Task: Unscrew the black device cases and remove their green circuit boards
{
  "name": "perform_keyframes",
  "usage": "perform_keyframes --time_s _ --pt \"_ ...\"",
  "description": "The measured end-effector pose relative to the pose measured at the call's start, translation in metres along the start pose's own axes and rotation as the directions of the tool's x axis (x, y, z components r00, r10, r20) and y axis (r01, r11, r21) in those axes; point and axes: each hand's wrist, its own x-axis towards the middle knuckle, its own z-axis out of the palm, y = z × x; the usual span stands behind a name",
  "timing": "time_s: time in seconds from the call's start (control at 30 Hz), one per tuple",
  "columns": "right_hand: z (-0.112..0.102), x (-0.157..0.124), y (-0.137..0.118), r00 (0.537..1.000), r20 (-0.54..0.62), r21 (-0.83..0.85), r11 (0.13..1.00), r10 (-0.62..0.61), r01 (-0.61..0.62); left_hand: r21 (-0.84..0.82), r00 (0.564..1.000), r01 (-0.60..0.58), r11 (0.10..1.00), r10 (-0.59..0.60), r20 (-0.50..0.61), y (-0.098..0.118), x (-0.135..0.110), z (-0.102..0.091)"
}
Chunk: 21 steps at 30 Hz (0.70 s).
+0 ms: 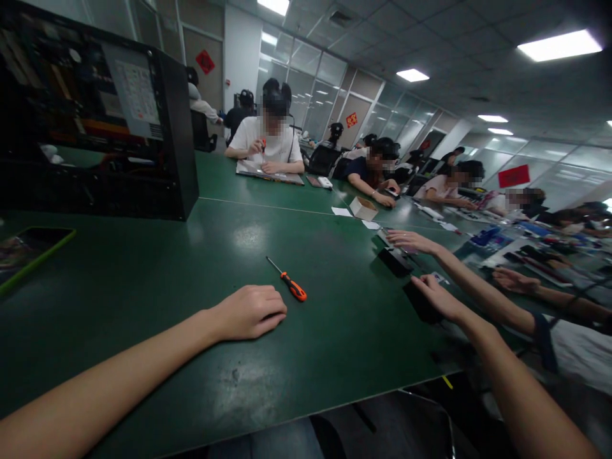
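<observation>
My left hand (pixel 253 312) rests on the green table with its fingers curled in, and nothing shows in it. Just beyond its knuckles lies an orange and black screwdriver (pixel 293 286), its shaft pointing away to the left, apart from the hand. Over on the right, my right hand (pixel 437 298) has its fingers against a dark, flat-sided object (pixel 421 305) near the table's right edge; its kind is unclear, blurred and partly covered by the hand. A co-worker's hand (pixel 414 242) lies close by, on a grey and black device (pixel 396 260).
An open black computer case (pixel 174 127) stands at the left, with a green-edged phone (pixel 36 252) in front. Across the green table (pixel 335 344), a person in white (pixel 287 143) works on a flat panel (pixel 268 173). A small cardboard box (pixel 363 208) and white papers lie at the back.
</observation>
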Motion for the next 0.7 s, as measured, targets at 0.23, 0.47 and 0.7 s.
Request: perform_keyframes --time_s 0.23,0.47,0.7 --pt "0.001 0.003 -0.001 1.0 0.031 -0.085 0.996 0.004 -0.001 0.032 1.0 -0.013 0.999 0.012 0.009 -0.002 -0.001 0.002" --pt "-0.005 0.007 -0.01 0.998 0.029 -0.211 0.976 -0.057 0.062 0.06 0.999 -0.027 0.998 0.026 0.026 -0.003 -0.001 0.003" --pt "-0.012 -0.007 -0.032 0.96 -0.048 -0.293 0.923 -0.274 0.249 0.047 0.999 -0.018 0.999 0.016 0.04 -0.004 -0.001 0.003"
